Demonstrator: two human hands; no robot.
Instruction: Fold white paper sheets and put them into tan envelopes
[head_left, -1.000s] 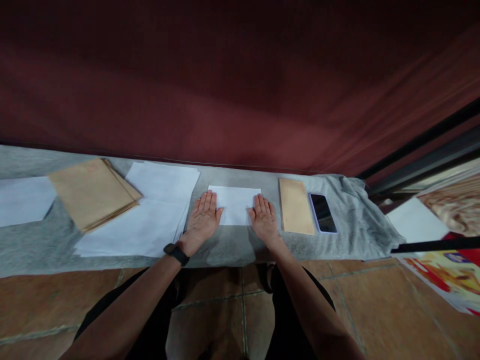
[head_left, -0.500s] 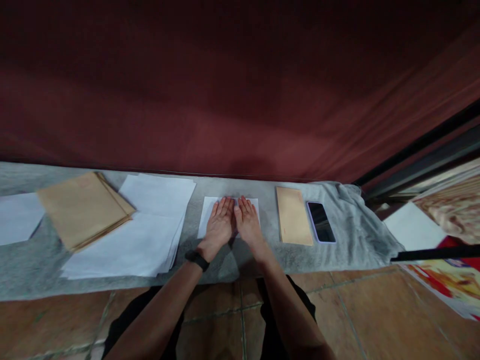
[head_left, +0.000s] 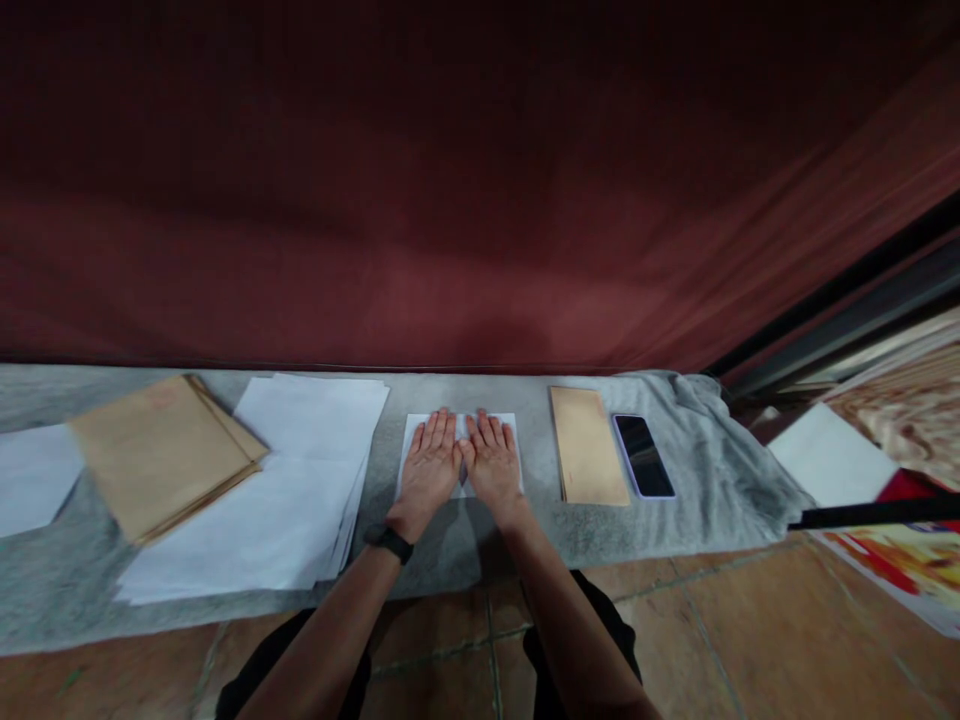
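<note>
While left hand (head_left: 429, 472) and right hand (head_left: 493, 466) lie flat, fingers gripping nothing, the white paper (head_left: 461, 427) beneath, between the worktop's (head_left: 536, 455) long edges, seems light, perhaps folded, best held by its sides.

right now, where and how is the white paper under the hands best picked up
Probably by its left and right edges, coming in low from both sides. The white paper lies flat on the grey cloth, so offers little to pinch from above; the left hand and right hand cover much of its middle, but both edges show.
</note>
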